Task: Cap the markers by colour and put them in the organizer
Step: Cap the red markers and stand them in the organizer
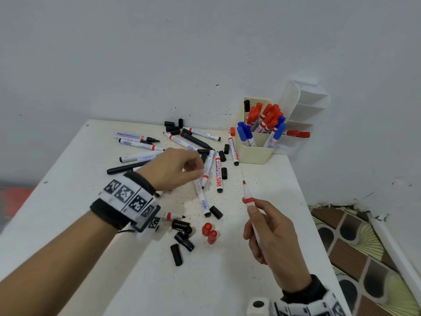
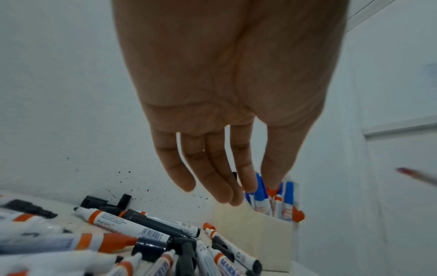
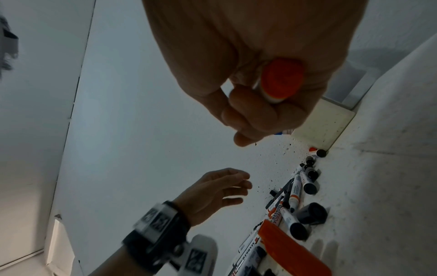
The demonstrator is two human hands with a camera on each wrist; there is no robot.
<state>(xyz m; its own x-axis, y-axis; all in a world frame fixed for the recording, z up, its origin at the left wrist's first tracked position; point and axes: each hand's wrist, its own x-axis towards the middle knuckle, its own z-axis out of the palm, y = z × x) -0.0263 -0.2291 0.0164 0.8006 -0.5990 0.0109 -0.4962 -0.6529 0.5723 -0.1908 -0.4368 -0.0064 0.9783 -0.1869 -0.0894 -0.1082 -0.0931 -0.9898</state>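
My right hand (image 1: pixel 256 216) grips an uncapped red marker (image 1: pixel 247 197) with its tip pointing up; the right wrist view shows the marker's red butt end (image 3: pixel 282 80) inside the curled fingers (image 3: pixel 250 115). My left hand (image 1: pixel 193 169) hovers over the pile of loose markers (image 1: pixel 206 169) with straight, empty fingers (image 2: pixel 222 192). Two red caps (image 1: pixel 209 232) lie on the table in front of the pile, among several black caps (image 1: pixel 183 240). The cream organizer (image 1: pixel 256 155) at the back right holds capped red markers and blue markers (image 1: pixel 245 133).
A white tiered organizer (image 1: pixel 303 106) leans on the wall behind the cream one, with a capped red marker (image 1: pixel 298 134) beside it. More black caps (image 1: pixel 173 126) sit at the wall. The white table (image 1: pixel 239 288) ends at the right, above a patterned floor (image 1: pixel 364 258).
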